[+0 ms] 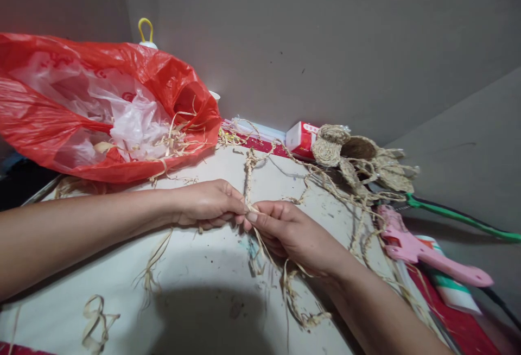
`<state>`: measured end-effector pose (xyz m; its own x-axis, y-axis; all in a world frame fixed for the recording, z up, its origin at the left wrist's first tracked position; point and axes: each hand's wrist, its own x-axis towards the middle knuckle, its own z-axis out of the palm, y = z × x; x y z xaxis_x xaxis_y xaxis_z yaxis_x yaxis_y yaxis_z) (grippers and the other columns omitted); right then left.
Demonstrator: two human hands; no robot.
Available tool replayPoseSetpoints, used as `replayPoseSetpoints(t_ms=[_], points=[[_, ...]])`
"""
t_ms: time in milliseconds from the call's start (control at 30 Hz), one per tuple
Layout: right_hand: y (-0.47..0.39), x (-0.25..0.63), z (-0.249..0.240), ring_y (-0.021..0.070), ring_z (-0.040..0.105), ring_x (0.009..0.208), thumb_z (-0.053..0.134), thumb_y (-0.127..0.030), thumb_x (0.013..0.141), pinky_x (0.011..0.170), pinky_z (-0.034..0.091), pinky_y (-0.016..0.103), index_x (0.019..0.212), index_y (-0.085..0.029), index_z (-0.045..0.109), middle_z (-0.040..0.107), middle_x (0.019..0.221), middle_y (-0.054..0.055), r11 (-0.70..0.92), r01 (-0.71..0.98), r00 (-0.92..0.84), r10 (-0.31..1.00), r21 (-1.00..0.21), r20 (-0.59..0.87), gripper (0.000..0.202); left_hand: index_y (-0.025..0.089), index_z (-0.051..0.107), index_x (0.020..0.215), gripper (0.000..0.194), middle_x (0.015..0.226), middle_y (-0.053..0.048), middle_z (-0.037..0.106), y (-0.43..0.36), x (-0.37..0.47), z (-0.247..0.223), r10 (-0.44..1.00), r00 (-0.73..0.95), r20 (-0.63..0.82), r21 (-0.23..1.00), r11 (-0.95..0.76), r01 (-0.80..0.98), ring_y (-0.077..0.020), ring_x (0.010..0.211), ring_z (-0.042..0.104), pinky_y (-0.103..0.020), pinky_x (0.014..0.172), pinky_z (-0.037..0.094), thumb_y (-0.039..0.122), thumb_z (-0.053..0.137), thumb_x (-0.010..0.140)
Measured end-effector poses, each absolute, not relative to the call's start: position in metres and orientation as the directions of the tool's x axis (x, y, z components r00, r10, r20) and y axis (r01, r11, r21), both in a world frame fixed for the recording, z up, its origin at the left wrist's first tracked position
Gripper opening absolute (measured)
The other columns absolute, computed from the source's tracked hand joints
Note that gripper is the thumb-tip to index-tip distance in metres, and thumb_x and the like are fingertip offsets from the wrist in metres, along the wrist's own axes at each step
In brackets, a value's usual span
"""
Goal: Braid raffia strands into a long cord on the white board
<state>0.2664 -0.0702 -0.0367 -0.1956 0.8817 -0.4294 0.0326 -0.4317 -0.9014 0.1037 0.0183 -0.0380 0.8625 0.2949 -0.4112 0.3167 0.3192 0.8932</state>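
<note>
My left hand (215,203) and my right hand (287,227) meet at the middle of the table, both closed on a braid of dry straw-coloured fibre (249,173). Thumbs and fingertips pinch the braid's lower end, almost touching each other. Above them its finished length runs up to a knotted bend, then on to the right as a long rope. Loose strands hang under my left hand (157,260) and below my right hand. A short piece of braided cord (293,300) lies beneath my right wrist.
At the left a red plastic bag (179,75) holds fibre and clear plastic. Woven straw pieces (358,154) sit at the back right beside a red-and-white packet (301,137). Further right lie a pink glue gun (431,254) and a white-and-green tube (453,290). A loose curl of fibre (95,322) lies front left.
</note>
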Motion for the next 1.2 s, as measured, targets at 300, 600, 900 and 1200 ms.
replayPoseSetpoints(t_ms=[300, 600, 900, 1200], points=[[-0.071, 0.272, -0.031, 0.0072, 0.020, 0.043, 0.048, -0.022, 0.080, 0.039, 0.017, 0.021, 0.061, -0.020, 0.045, 0.031, 0.050, -0.008, -0.383, 0.163, -0.243, 0.878, -0.909, -0.413, 0.019, 0.019, 0.052, 0.059, 0.020, 0.034, 0.008, 0.028, 0.009, 0.107, -0.036, 0.447, 0.780, -0.439, 0.899, 0.225, 0.377, -0.0067, 0.028, 0.019, -0.020, 0.029, 0.014, 0.027, 0.049, 0.076], [-0.074, 0.273, -0.031, 0.0072, 0.023, 0.042, 0.052, -0.037, 0.088, 0.038, 0.018, 0.019, 0.087, -0.019, 0.052, 0.032, 0.053, -0.010, -0.399, 0.152, -0.276, 0.862, -0.904, -0.426, 0.019, 0.017, 0.051, 0.057, 0.026, 0.042, 0.008, 0.032, 0.004, 0.108, -0.039, 0.573, 0.746, -0.340, 0.909, -0.004, 0.416, -0.0066, 0.038, 0.021, -0.022, 0.038, 0.014, 0.033, 0.047, 0.077], [-0.074, 0.269, -0.029, 0.0077, 0.036, 0.037, 0.043, -0.043, 0.094, 0.037, 0.026, 0.018, 0.074, -0.021, 0.045, 0.048, 0.043, -0.006, -0.337, 0.375, -0.188, 0.885, -0.863, -0.427, 0.030, 0.017, 0.048, 0.055, 0.027, 0.051, 0.005, 0.042, 0.005, 0.107, -0.043, 0.591, 0.767, -0.250, 0.902, -0.145, 0.406, -0.0088, 0.051, 0.034, -0.023, 0.051, 0.028, 0.031, 0.045, 0.078], [-0.076, 0.252, -0.032, 0.0060, 0.033, 0.029, 0.061, -0.037, 0.076, 0.032, 0.022, 0.018, 0.064, -0.019, 0.050, 0.058, 0.043, -0.002, -0.396, 0.203, 0.052, 0.918, -0.896, -0.394, 0.024, 0.017, 0.044, 0.052, 0.025, 0.050, 0.006, 0.038, -0.001, 0.107, -0.041, 0.581, 0.783, -0.221, 0.932, -0.109, 0.345, -0.0083, 0.050, 0.032, -0.023, 0.049, 0.025, 0.022, 0.043, 0.077]])
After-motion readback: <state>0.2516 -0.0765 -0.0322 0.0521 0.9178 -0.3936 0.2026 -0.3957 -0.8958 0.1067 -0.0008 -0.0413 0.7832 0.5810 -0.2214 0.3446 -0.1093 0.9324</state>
